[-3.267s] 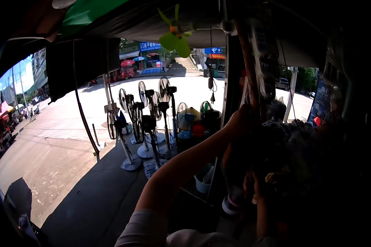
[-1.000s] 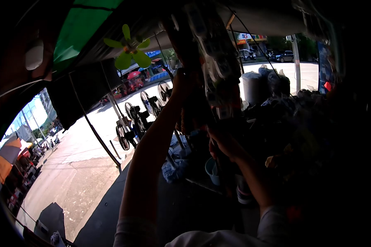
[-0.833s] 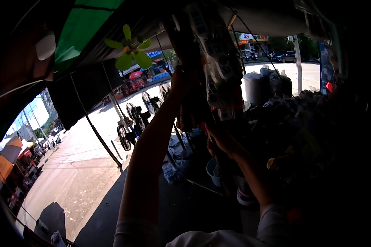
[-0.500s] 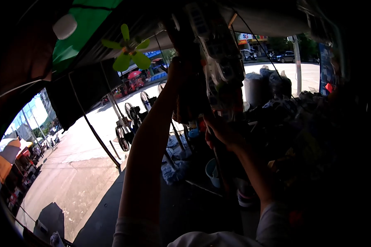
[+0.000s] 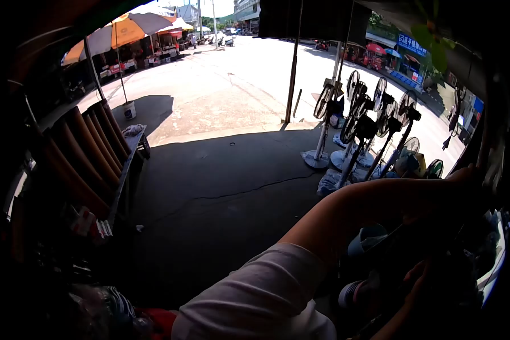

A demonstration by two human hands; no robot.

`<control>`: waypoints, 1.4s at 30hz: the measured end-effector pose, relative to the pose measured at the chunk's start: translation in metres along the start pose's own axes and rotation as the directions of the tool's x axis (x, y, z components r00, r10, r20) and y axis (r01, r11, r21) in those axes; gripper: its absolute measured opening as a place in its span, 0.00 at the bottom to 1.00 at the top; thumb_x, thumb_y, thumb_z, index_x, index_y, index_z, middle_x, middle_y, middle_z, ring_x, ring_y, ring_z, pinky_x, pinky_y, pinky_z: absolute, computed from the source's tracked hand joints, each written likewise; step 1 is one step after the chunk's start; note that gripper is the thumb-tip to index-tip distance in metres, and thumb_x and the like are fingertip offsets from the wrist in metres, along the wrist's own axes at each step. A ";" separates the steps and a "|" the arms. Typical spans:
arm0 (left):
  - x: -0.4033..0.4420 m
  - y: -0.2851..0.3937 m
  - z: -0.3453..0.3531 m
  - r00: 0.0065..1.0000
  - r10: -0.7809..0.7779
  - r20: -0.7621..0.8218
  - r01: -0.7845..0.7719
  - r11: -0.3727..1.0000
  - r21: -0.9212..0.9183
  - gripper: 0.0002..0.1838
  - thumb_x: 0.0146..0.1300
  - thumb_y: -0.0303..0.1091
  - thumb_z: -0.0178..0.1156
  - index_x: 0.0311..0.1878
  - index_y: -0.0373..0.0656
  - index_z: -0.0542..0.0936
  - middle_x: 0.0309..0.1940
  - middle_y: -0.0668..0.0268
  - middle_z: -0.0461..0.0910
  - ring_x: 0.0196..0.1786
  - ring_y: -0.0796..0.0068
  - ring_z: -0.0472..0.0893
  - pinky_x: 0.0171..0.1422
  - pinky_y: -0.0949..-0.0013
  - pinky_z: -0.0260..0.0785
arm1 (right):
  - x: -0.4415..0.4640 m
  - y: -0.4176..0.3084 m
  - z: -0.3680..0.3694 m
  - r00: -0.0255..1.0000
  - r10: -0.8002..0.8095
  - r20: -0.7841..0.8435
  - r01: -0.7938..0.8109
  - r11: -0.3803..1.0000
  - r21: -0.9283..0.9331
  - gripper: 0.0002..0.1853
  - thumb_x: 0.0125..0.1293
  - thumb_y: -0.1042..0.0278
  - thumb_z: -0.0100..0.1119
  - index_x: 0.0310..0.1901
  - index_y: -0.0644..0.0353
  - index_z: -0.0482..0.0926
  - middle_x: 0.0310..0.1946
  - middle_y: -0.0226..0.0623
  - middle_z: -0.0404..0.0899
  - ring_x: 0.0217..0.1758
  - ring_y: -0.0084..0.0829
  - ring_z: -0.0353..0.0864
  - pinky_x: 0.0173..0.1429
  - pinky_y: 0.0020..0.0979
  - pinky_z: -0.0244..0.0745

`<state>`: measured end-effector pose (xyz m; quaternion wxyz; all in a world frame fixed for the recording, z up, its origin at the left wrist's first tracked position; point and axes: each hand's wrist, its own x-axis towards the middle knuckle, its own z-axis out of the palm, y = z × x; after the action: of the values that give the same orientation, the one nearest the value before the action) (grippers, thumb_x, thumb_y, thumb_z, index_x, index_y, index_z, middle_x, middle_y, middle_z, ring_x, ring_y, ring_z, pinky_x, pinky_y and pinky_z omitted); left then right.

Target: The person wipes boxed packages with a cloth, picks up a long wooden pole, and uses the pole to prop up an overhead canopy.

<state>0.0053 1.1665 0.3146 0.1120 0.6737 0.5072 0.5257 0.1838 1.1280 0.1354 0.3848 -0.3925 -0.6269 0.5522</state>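
My left arm, in a pale sleeve, stretches across to the right. My left hand [image 5: 463, 173] is at the far right, against a dark hanging mass. Its fingers look closed, but shadow hides what is in them. Lower down, my right hand [image 5: 416, 276] has its fingers curled around something dark that I cannot make out. A light blue bucket [image 5: 367, 239] stands below my left forearm. Beside my right hand is a striped round container [image 5: 350, 294]. A pale curved rim [image 5: 496, 258] shows at the right edge.
Several pedestal fans [image 5: 357, 127] stand on the floor ahead. Brown rolls [image 5: 90, 150] lean at the left near a low table [image 5: 131, 161]. Dark poles [image 5: 293, 79] hold up the awning. A large umbrella [image 5: 124, 28] stands by the sunlit road [image 5: 215, 85].
My view has swung left, bringing the fans, shaded floor and brown rolls into sight. Both hands now appear farther right and lower in view. The hanging packaged goods have slid into the dark right edge.
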 end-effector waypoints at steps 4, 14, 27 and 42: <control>-0.059 0.006 0.008 0.989 -0.079 0.127 0.065 0.992 0.109 0.33 0.56 0.55 0.53 0.52 0.33 0.67 0.41 0.57 0.78 0.43 0.63 0.79 0.46 0.65 0.72 | -0.041 0.017 0.023 0.996 -0.063 -0.070 0.049 0.982 -0.183 0.28 0.67 0.42 0.35 0.23 0.59 0.69 0.12 0.33 0.67 0.14 0.26 0.66 0.28 0.27 0.66; -0.154 0.010 0.016 0.960 -0.144 0.240 0.147 0.989 0.004 0.27 0.54 0.44 0.58 0.47 0.32 0.62 0.34 0.48 0.76 0.40 0.50 0.77 0.43 0.59 0.69 | -0.082 0.126 0.036 0.978 -0.206 0.037 0.210 0.967 -0.147 0.22 0.68 0.51 0.37 0.22 0.57 0.64 0.15 0.29 0.63 0.17 0.22 0.63 0.26 0.23 0.61; -0.180 -0.002 0.013 0.974 -0.122 0.191 0.122 0.993 0.011 0.26 0.49 0.40 0.61 0.43 0.32 0.61 0.30 0.46 0.75 0.39 0.45 0.75 0.42 0.54 0.67 | -0.088 0.150 0.049 0.972 -0.233 0.017 0.232 0.970 0.068 0.15 0.67 0.53 0.44 0.32 0.57 0.64 0.15 0.27 0.64 0.15 0.17 0.62 0.22 0.16 0.60; -0.185 -0.008 -0.003 0.955 -0.209 0.209 0.218 0.976 -0.019 0.27 0.48 0.41 0.63 0.43 0.32 0.63 0.33 0.46 0.75 0.41 0.46 0.75 0.44 0.56 0.67 | -0.089 0.140 0.063 0.973 -0.219 0.075 0.215 0.975 0.054 0.17 0.66 0.50 0.44 0.40 0.58 0.65 0.16 0.29 0.68 0.15 0.16 0.64 0.24 0.15 0.65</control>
<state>0.0107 1.0204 0.2002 0.2341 0.6634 0.5515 0.4483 0.1706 1.0337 -0.0143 0.4260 -0.2902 -0.6684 0.5363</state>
